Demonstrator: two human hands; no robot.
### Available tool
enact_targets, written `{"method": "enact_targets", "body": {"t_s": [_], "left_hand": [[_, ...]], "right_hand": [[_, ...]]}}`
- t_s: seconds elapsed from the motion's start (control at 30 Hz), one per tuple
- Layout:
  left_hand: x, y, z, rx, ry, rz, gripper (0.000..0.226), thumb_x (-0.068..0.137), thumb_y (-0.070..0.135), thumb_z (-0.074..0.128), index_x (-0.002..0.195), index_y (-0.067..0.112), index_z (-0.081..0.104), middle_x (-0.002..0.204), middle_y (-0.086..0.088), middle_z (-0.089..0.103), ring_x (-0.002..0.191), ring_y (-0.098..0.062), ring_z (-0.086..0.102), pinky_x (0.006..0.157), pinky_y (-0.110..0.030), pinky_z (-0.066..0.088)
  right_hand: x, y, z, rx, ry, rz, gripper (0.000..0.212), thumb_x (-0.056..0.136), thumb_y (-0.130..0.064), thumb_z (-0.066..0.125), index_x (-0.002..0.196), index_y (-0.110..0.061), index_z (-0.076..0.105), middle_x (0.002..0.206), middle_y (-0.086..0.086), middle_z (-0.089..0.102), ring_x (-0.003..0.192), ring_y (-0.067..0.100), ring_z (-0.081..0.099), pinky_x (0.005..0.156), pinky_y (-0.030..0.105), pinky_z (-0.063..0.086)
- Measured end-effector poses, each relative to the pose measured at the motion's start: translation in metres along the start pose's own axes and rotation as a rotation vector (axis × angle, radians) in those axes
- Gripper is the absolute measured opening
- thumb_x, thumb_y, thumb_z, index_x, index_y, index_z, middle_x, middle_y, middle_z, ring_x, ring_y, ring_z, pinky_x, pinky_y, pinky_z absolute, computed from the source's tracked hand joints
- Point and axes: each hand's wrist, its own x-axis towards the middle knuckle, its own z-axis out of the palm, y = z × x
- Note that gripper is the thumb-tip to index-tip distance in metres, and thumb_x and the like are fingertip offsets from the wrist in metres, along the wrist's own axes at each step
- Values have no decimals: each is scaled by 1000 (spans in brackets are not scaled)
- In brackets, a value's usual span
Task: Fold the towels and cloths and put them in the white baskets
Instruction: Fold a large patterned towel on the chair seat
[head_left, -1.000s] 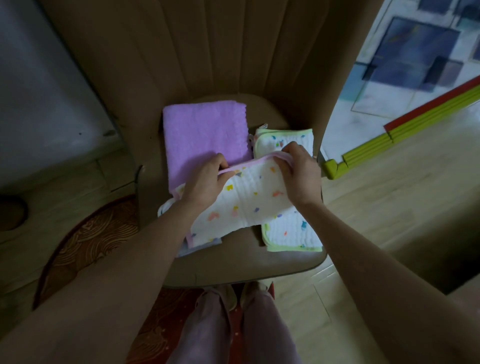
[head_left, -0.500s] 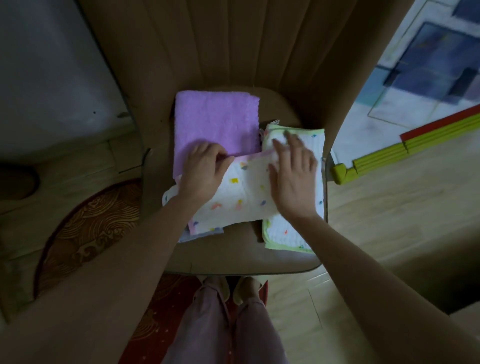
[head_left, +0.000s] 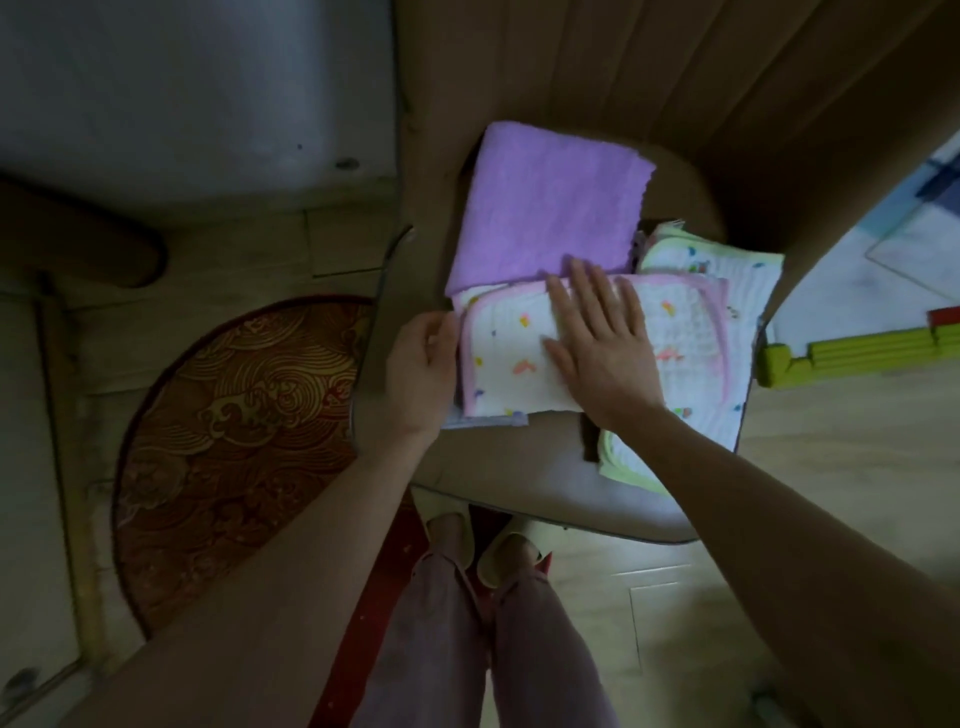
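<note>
R hand (head_left: 602, 348) flat on pink-trim cloth (head_left: 519, 358), L hand (head_left: 423, 364) loosely curled at cloth's left edge, chair (head_left: 519, 467) front bare

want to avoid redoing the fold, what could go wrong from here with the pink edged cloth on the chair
1. The right hand presses flat on the pink-edged cloth with open fingers, so the fold may spring open once it lifts.
2. That cloth overlaps the purple towel and the green-edged cloth; lifting it could drag them out of shape.
3. The green-edged cloth reaches the chair seat's right edge and might slide off.
No white basket is in view.
</note>
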Motion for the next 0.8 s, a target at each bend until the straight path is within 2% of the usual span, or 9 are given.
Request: {"method": "enact_targets", "body": {"t_s": [0.07, 0.17, 0.23, 0.3, 0.43, 0.57, 0.63, 0.73, 0.8], "left_hand": [[0, 3, 6, -1, -9, 5, 28, 100, 33, 48, 107, 9, 62, 97, -1, 61, 84, -10, 55, 63, -6, 35], [-1, 4, 11, 3, -55, 17, 31, 98, 38, 50, 91, 9, 60, 78, 2, 56, 72, -11, 53, 54, -12, 34], [-1, 5, 14, -12, -81, 36, 31, 96, 38, 54, 93, 8, 62, 75, 7, 55, 74, -12, 56, 57, -17, 37], [-3, 7, 19, -33, -80, 31, 29, 95, 38, 56, 100, 9, 59, 79, 11, 54, 75, -6, 56, 59, -12, 39], [-12, 17, 28, -7, -40, 14, 31, 100, 38, 44, 110, 9, 45, 81, 10, 49, 76, -9, 55, 62, -15, 42], [2, 34, 21, 121, 63, 184, 22, 103, 29, 41, 101, 7, 40, 66, 12, 44, 53, -1, 45, 47, -10, 36], [9, 37, 19, 230, 66, 223, 26, 103, 30, 40, 107, 5, 42, 68, 7, 49, 54, -7, 46, 45, -13, 34], [12, 33, 20, 416, 96, 196, 38, 103, 34, 36, 126, 3, 41, 86, -14, 64, 76, -34, 62, 57, -30, 33], [10, 34, 20, 524, 108, 187, 40, 104, 37, 33, 128, 5, 39, 94, -16, 66, 85, -38, 64, 61, -33, 32]], "right_hand": [[0, -2, 1, -6, 0, 0, 60, 102, -44, 22, 155, -15, 12, 162, 12, 10, 150, 27, 6, 121, 47, 6], [-1, -5, 0, -1, -5, 0, 61, 102, -44, 23, 155, -16, 11, 162, 12, 8, 150, 27, 4, 121, 46, 5], [-1, -4, -1, -6, -5, 3, 61, 102, -44, 22, 155, -17, 8, 162, 12, 5, 150, 26, 2, 121, 46, 5], [0, -3, 0, -15, 0, 8, 61, 102, -44, 23, 155, -18, 6, 162, 13, 4, 150, 26, 1, 121, 46, 5], [-1, -4, 3, -24, 15, 13, 62, 102, -46, 21, 155, -19, 7, 162, 15, 5, 150, 27, 2, 121, 47, 3], [-2, -1, 8, -28, -2, 39, 63, 101, -49, 17, 155, -22, 1, 163, 11, -2, 150, 25, -4, 121, 45, 0], [-2, -2, 12, -25, -9, 74, 63, 101, -50, 16, 156, -22, 1, 163, 10, -3, 150, 24, -5, 121, 44, -2], [2, -6, 14, -46, -45, 83, 62, 101, -50, 14, 155, -23, -1, 163, 11, -3, 150, 24, -6, 121, 43, -4], [3, -6, 5, 28, -24, 76, 61, 101, -48, 15, 155, -22, 1, 163, 12, -1, 150, 23, -5, 120, 42, -5]]}}
